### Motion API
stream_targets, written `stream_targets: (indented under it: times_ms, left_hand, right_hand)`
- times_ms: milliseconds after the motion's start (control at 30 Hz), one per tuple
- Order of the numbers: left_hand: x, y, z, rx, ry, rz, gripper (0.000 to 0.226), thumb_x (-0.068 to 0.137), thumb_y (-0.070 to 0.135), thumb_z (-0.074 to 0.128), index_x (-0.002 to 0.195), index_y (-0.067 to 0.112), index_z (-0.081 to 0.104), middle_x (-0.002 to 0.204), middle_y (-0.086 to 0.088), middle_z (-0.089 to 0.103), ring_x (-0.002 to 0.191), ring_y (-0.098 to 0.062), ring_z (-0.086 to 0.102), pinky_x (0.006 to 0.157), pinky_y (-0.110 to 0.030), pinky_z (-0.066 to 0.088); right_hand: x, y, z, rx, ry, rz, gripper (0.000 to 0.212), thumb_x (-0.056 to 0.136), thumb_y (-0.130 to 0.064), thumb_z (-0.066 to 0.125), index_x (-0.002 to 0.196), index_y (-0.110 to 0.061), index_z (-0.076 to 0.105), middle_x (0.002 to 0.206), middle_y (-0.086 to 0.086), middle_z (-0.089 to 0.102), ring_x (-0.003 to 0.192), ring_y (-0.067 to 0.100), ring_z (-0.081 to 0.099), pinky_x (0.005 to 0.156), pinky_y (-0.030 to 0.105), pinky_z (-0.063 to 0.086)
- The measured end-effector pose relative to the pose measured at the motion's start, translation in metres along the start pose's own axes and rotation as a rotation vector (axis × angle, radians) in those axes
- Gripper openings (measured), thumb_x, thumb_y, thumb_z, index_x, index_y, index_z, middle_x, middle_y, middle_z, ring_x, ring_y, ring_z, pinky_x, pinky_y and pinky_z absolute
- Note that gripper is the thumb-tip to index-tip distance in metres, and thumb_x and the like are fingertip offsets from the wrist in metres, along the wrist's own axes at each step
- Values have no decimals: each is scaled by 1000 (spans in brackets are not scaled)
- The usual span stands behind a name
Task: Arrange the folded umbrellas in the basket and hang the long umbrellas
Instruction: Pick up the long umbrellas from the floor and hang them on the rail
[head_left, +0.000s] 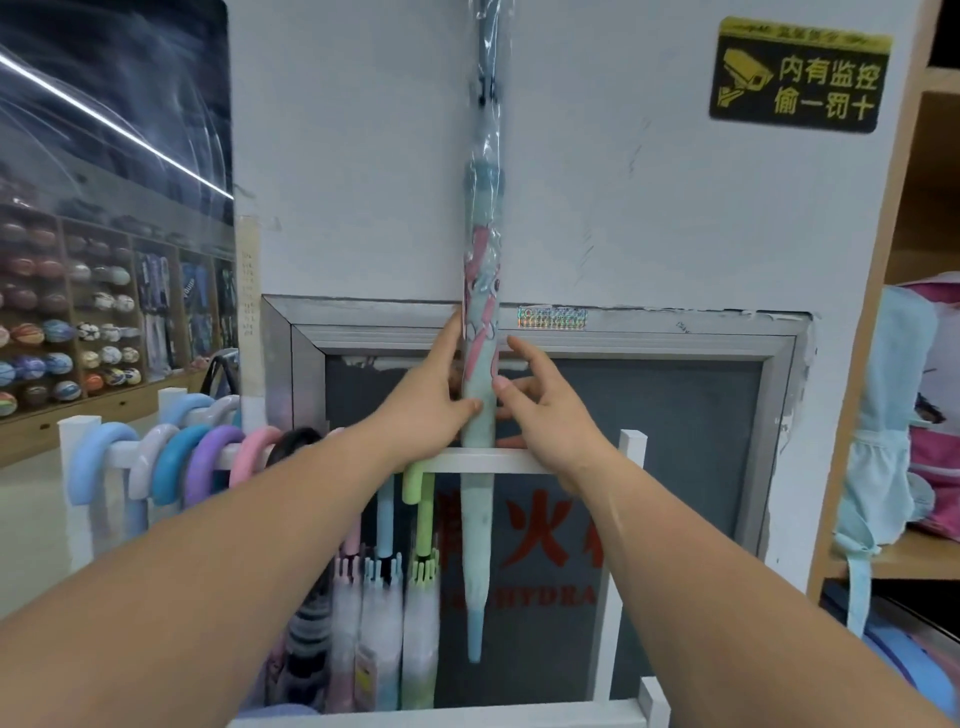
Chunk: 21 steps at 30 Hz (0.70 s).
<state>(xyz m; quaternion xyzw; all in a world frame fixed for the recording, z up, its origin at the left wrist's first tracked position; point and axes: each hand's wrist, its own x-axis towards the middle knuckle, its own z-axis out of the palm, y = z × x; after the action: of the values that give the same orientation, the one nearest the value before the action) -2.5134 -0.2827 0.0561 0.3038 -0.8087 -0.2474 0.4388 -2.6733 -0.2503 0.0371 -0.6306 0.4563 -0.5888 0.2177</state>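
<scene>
Left hand (431, 410) grips long umbrella (480, 322), vertical, tip down; right hand (545, 410) fingers open, seemingly touching.

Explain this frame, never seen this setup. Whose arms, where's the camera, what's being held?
There is no robot here: the arms belong to a person wearing a wide-angle camera on the head, looking forward and down. Only this one view exists. The left hand grips a long pale-blue umbrella in a clear plastic sleeve, held upright in front of a white wall. The right hand is at its other side with fingers spread, thumb tip at the fabric; contact is not clear. The umbrella's lower end passes behind the white rack rail. On that rail's left part hang other long umbrellas by their curved pastel handles. A basket is not visible.
</scene>
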Motion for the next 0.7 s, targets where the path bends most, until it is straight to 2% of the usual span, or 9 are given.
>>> stream_targets:
  times_ms: [100, 200, 267, 333, 433, 567, 633, 700]
  left_hand:
    - [-2, -9, 3, 113, 33, -29, 106, 89, 14, 68, 146, 66, -5, 96, -9, 70, 77, -27, 70, 78, -49, 59]
    - [-4, -10, 2, 121, 23, -24, 111, 84, 13, 71, 150, 60, -6, 83, -10, 67, 65, -18, 64, 75, -43, 59]
    - [-6, -11, 1, 155, 0, -1, 112, 82, 14, 71, 152, 56, -6, 78, -5, 69, 62, -11, 64, 73, -37, 59]
    - [-7, -11, 0, 164, -12, 19, 109, 82, 17, 69, 152, 56, -6, 85, 3, 73, 71, -8, 69, 77, -32, 59]
    - [-4, -10, -1, 97, 14, 36, 95, 85, 19, 65, 152, 55, 7, 111, 15, 69, 92, -6, 69, 89, -28, 55]
    - [6, -16, -5, -195, 73, 27, 65, 91, 20, 57, 140, 58, 36, 117, 16, 70, 108, -15, 68, 99, -46, 53]
    - [10, -17, -7, -269, 115, 21, 55, 100, 20, 52, 140, 56, 38, 123, 15, 69, 115, -11, 66, 105, -46, 49]
    - [12, -17, -8, -272, 146, 30, 52, 103, 20, 48, 146, 47, 37, 124, 9, 69, 114, -14, 67, 104, -49, 49]
  right_hand:
    - [2, 1, 5, -20, -9, -19, 58, 99, -32, 57, 146, -53, 29, 101, -4, 71, 99, 13, 68, 83, 43, 61]
    - [5, 3, 10, -119, 5, -54, 64, 99, -30, 57, 149, -52, 23, 96, 2, 71, 90, 14, 68, 84, 43, 59]
    - [4, 5, 11, -155, -5, -72, 68, 98, -27, 59, 150, -51, 22, 93, 6, 71, 81, 11, 67, 76, 34, 58]
    - [3, 5, 10, -218, -41, -88, 67, 98, -27, 60, 149, -50, 23, 89, 4, 71, 76, 9, 64, 69, 24, 49]
    - [3, 6, 10, -327, -68, -96, 66, 97, -27, 59, 148, -48, 24, 80, -5, 65, 68, 6, 57, 69, 24, 43]
    - [6, 10, 11, -435, -99, -64, 61, 95, -34, 60, 142, -54, 26, 72, -11, 61, 62, 8, 53, 66, 33, 46]
    - [7, 11, 10, -509, -135, -56, 56, 94, -37, 60, 137, -57, 30, 75, -8, 65, 62, 10, 54, 68, 37, 50]
    - [7, 12, 8, -522, -161, -40, 50, 93, -37, 60, 133, -55, 37, 78, -5, 69, 63, 11, 56, 71, 37, 51]
